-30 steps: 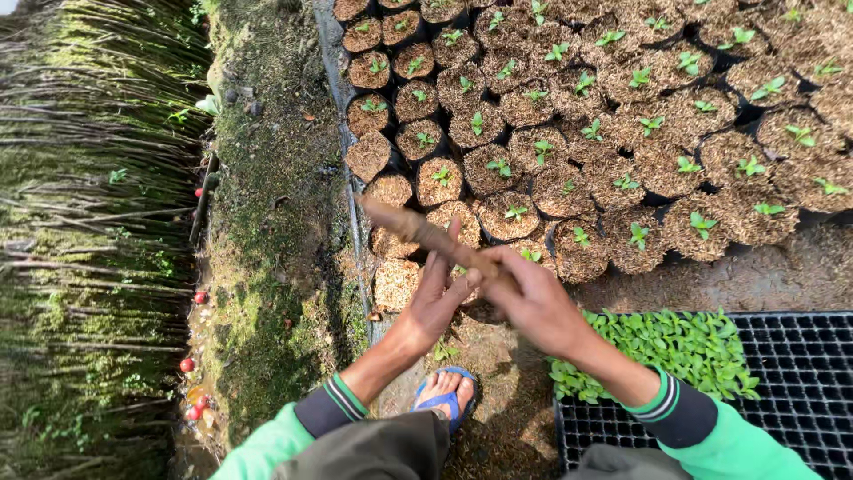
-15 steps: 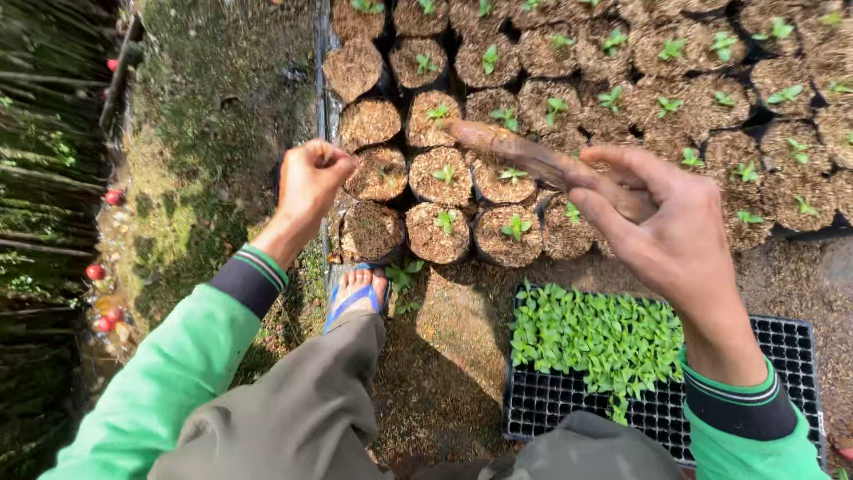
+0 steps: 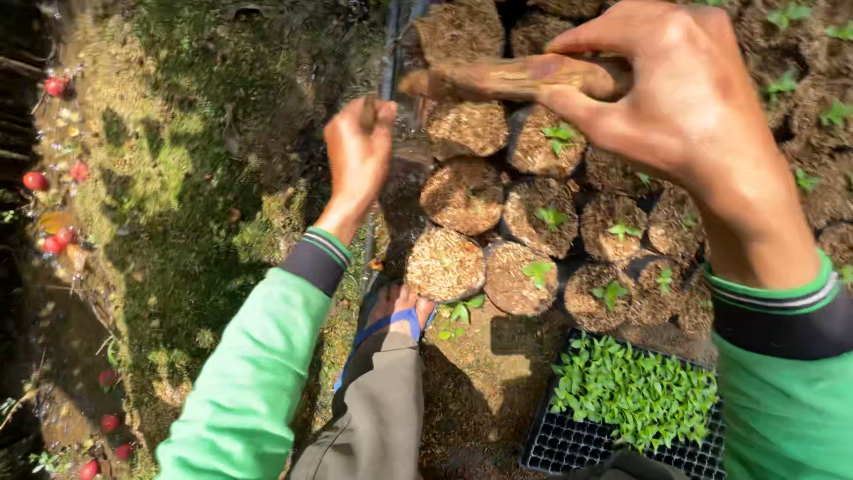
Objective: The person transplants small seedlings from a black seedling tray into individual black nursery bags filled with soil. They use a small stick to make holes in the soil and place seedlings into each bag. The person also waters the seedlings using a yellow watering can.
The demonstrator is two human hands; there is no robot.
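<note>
My right hand (image 3: 689,102) is closed around a brown wooden stick (image 3: 511,78), which lies level over the soil-filled nursery bags (image 3: 464,196) with its blunt tip pointing left. My left hand (image 3: 358,158) hovers by the left edge of the bag rows, fingers curled shut. A small dark bit shows at its fingertips, and I cannot tell what it is. Several bags hold a small green seedling (image 3: 551,216); the leftmost bags show bare soil (image 3: 444,264).
A black plug tray (image 3: 569,444) packed with green seedlings (image 3: 635,391) lies at the lower right. My foot in a blue sandal (image 3: 395,316) rests beside the nearest bag. Mossy ground (image 3: 178,178) spreads to the left, with red fruits (image 3: 55,86) scattered along it.
My left hand let go of the stick and moved left, closing into a fist. My right hand kept the stick and raised it over the bags. The view came closer.
</note>
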